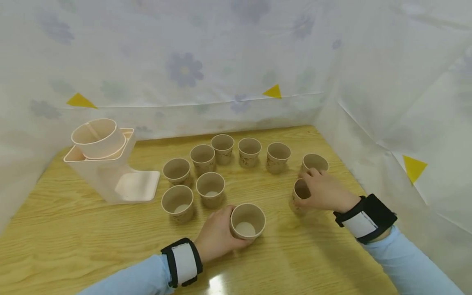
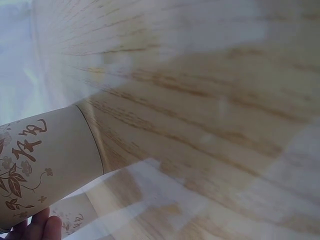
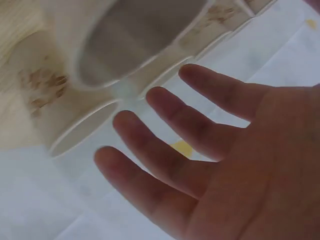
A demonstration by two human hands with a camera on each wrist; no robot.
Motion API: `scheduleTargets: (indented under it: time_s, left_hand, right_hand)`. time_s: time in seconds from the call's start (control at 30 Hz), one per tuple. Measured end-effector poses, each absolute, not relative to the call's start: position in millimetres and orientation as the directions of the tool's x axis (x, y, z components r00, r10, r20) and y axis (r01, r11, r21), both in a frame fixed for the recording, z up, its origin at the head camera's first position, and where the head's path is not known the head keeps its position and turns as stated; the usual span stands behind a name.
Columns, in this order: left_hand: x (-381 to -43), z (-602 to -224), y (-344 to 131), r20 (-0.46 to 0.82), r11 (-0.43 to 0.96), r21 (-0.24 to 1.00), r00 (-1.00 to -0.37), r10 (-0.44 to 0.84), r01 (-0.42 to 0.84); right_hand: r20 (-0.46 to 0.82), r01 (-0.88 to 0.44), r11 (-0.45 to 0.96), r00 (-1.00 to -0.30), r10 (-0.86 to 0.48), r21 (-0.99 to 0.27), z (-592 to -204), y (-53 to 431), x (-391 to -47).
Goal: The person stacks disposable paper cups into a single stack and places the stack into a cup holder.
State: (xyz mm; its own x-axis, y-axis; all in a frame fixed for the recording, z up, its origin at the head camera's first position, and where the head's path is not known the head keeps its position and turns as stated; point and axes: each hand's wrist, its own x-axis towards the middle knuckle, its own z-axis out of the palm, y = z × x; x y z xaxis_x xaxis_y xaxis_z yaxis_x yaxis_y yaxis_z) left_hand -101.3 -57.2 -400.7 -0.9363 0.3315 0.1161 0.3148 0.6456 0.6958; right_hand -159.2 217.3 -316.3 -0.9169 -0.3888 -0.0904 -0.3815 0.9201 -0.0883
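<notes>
My left hand (image 1: 218, 233) grips a beige paper cup (image 1: 248, 208) at the near middle of the table. In the left wrist view that paper cup (image 2: 60, 155) shows brown leaf and character print, with my fingertips (image 2: 36, 227) against its side. My right hand (image 1: 326, 190) is at another paper cup (image 1: 299, 190) on the right, partly covering it. The right wrist view shows the right hand's fingers (image 3: 145, 135) spread and loosely straight, apart from the cup rim (image 3: 82, 80); the thumb is hidden there. Just behind stands one more paper cup (image 1: 315, 159).
Several more upright paper cups stand in the middle, including a back cup (image 1: 222, 143) and a front left cup (image 1: 178, 205). A pale pink stand (image 1: 99, 176) with a round funnel-like top (image 1: 97, 141) is at the left. Flowered white sheeting (image 1: 221, 73) surrounds the wooden table (image 1: 92, 246).
</notes>
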Motion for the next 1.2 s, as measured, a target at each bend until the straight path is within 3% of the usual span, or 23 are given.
scheduleTargets:
  time_s: [0.33, 0.57, 0.7, 0.87, 1.0, 1.2]
  left_hand:
    - [-102, -401, -57, 0.116, 0.634, 0.7, -0.929, 0.351, 0.327]
    - [-101, -401, -58, 0.127, 0.636, 0.696, -0.929, 0.348, 0.333]
    - [-102, -401, -58, 0.124, 0.638, 0.695, -0.93, 0.346, 0.331]
    - [-102, -400, -58, 0.123, 0.634, 0.701, -0.931, 0.345, 0.327]
    - [-102, -401, -59, 0.137, 0.629, 0.697, -0.926, 0.353, 0.343]
    - [-102, -403, -60, 0.144, 0.635, 0.686, -0.922, 0.358, 0.354]
  right_hand:
    - [-0.163, -0.322, 0.939, -0.927, -0.338, -0.116, -323, 229, -168]
    - [-0.058, -0.378, 0.918, -0.921, -0.386, -0.117, -304, 216, -163]
    - [0.078, -0.471, 0.87, -0.882, -0.464, -0.144, -276, 197, -148]
    - [0.199, -0.613, 0.774, -0.787, -0.584, -0.155, -247, 168, -125]
    - [0.186, -0.705, 0.692, -0.709, -0.68, -0.157, -244, 147, -116]
    - [0.123, -0.734, 0.661, -0.679, -0.724, -0.155, -262, 130, -119]
